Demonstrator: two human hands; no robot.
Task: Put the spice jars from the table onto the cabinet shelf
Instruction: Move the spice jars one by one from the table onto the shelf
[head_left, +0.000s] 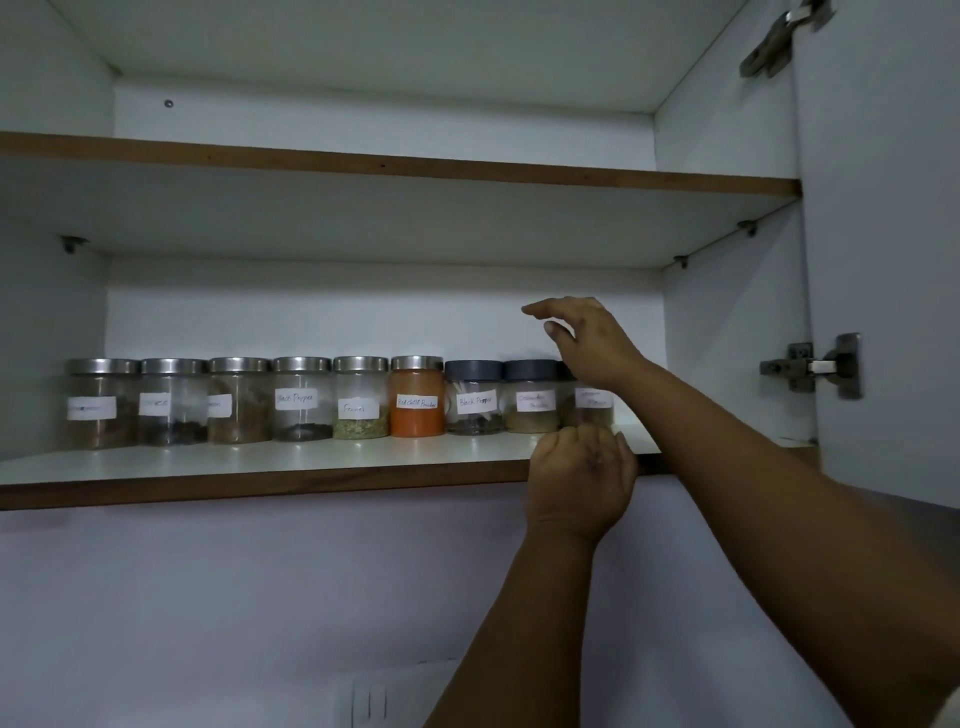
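Cabinet shelf (260, 470), right hand (592, 338) spread above end jar (589, 408) — left hand (582, 478) curled, seemingly touching it

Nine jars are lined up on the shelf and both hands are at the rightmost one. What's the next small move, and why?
Probably draw both hands back. The rightmost jar stands upright in line; the right hand hovers open above it, and the left hand rests at the shelf edge.

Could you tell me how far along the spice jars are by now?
Eight labelled jars, from the leftmost jar to the coriander jar, already stand in a row on the lower shelf. The ninth jar at the right end is in hand: the left hand is at its base, the right hand open above it. The table is out of view, so what remains is unknown.
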